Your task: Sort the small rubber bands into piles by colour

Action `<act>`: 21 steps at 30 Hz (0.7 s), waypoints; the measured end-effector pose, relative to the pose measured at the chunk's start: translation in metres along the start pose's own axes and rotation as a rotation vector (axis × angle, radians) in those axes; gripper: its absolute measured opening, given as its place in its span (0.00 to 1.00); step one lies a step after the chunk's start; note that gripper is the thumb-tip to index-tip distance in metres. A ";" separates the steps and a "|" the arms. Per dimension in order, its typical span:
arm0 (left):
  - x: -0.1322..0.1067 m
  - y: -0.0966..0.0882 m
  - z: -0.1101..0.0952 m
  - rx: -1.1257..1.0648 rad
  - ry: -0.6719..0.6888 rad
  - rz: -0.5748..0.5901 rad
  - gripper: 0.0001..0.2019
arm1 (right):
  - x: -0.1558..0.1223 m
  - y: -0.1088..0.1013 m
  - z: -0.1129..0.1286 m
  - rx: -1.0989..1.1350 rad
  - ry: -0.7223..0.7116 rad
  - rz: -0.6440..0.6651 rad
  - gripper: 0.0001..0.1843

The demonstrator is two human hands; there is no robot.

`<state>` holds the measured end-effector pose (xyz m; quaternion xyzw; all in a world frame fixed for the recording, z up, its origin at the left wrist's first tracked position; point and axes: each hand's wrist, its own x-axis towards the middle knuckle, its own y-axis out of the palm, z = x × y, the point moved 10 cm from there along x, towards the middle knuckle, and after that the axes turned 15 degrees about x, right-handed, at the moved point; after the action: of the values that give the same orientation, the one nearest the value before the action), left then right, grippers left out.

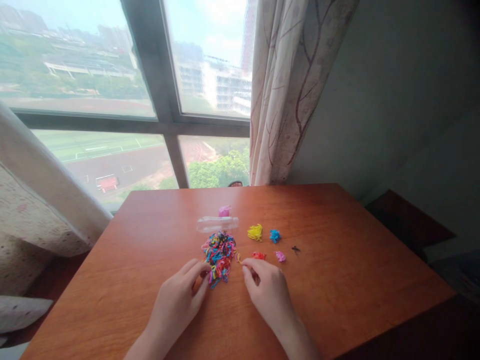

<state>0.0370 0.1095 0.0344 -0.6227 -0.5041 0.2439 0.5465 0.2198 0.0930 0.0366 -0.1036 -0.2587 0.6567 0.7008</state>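
Right hand [264, 287] pinches yellow band [238, 258]; left hand [180, 297] at pile [219, 250] edge, grip unclear. Best: pin pile, lift single band.

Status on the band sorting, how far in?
Early. Done: five small single-colour heaps, yellow heap, blue heap, red heap, pink heap and a tiny dark heap. In hand: the right hand reaches a loose band beside the mixed pile, the left hand touches the pile's near edge; grip too small to tell. Left: the mixed pile, far bigger than every heap.
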 end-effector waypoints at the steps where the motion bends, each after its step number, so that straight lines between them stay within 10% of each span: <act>1: 0.000 0.000 -0.001 -0.013 0.007 -0.002 0.08 | -0.003 0.010 0.004 0.018 0.003 0.024 0.12; 21: -0.002 -0.004 -0.009 -0.039 0.052 -0.082 0.06 | -0.015 0.065 0.011 0.403 0.164 0.016 0.09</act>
<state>0.0427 0.1030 0.0404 -0.6182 -0.5197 0.1950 0.5566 0.1576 0.0841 0.0114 -0.0165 -0.0634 0.6901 0.7207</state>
